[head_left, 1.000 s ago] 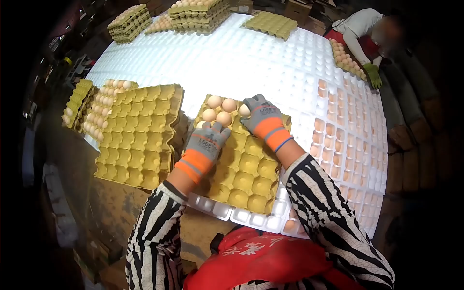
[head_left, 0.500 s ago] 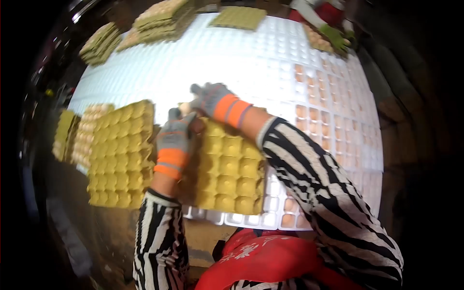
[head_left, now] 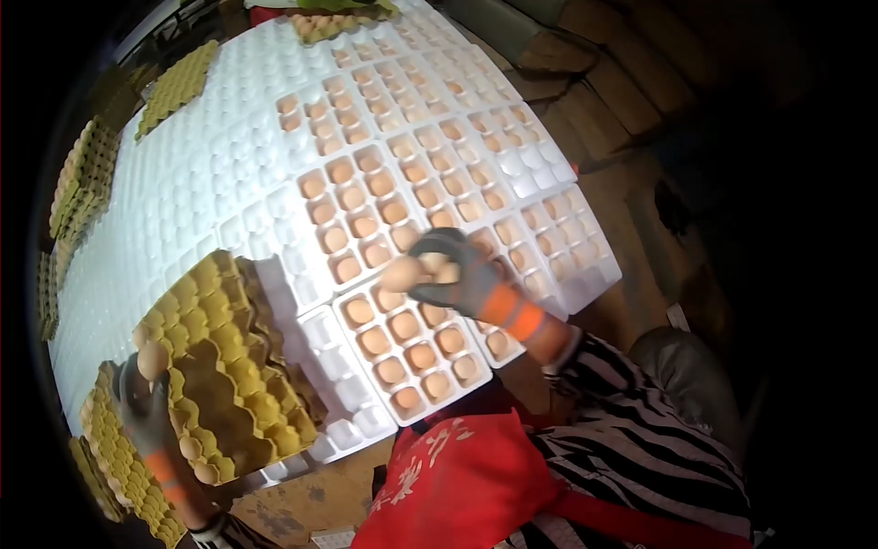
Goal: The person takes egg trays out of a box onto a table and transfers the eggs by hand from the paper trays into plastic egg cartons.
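Note:
My right hand (head_left: 453,274), in a grey and orange glove, is closed around a few eggs (head_left: 402,274) above the white foam trays (head_left: 357,401) on the right. Brown eggs (head_left: 421,355) sit in the cells below it. At the lower left, my left hand (head_left: 142,407) grips an egg (head_left: 153,360) beside a yellow pulp tray (head_left: 215,339). That tray's visible cells hold no eggs, though a couple of eggs show along its left edge, near my left wrist.
Stacked pulp trays with eggs (head_left: 80,188) stand at the far left. Another pulp tray (head_left: 178,87) lies on the foam trays. At the top, a co-worker's gloved hand (head_left: 334,5) is over an egg tray (head_left: 329,26). Bare floor and boxes lie right of the table.
The view has swung right. My hands, earlier close together at the pulp tray's top, are far apart now. My right hand has carried eggs over the foam trays; my left remains near the pulp trays.

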A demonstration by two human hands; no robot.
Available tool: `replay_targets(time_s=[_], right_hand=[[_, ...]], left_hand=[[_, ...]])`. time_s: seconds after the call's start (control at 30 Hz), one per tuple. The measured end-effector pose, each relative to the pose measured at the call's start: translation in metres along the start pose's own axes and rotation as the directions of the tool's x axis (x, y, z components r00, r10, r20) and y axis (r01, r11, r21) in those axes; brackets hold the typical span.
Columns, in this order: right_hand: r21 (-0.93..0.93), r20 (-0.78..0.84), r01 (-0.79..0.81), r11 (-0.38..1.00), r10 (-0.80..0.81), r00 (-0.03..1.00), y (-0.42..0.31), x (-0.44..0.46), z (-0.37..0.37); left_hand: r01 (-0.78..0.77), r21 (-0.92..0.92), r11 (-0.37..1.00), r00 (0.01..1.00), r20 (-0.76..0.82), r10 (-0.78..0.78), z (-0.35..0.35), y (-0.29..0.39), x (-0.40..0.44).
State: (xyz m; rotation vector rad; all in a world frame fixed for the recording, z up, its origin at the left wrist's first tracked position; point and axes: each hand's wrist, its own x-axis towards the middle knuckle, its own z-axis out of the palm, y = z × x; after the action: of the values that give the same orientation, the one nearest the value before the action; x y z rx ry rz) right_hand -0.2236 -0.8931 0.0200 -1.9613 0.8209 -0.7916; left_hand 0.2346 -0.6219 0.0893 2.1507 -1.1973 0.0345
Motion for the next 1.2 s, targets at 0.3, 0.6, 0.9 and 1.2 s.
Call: replay_targets(time_s=[0.3,0.6,0.9,1.2], right_hand=[[-0.752,-0.19,-0.29,0.591,0.227,0.955,0.062,-0.173,-0.244],[-0.43,-0.271,-0.297,0.852,0.192,0.943,0.132,-0.196,-0.262],[0.842,-0.09,-0.232,0.487,0.552,0.829,0.172,-0.157,-0.287],[-0.619,-0.101,0.11,0.778,-0.218,0.971,0.225,0.021,-0.217]], left_hand=[[-0.09,-0.422,0.902,0.797,0.513,0.319,0.235,0.361,-0.15],[-0.267,-0.153,0.952,0.654,0.697,0.295,0.353,0.474,-0.203],[0.268,-0.51,0.818,0.774,0.619,0.132,0.355,0.418,-0.211],[-0.357,-0.509,0.783,0.916,-0.027,0.401,0.466,0.475,-0.064]])
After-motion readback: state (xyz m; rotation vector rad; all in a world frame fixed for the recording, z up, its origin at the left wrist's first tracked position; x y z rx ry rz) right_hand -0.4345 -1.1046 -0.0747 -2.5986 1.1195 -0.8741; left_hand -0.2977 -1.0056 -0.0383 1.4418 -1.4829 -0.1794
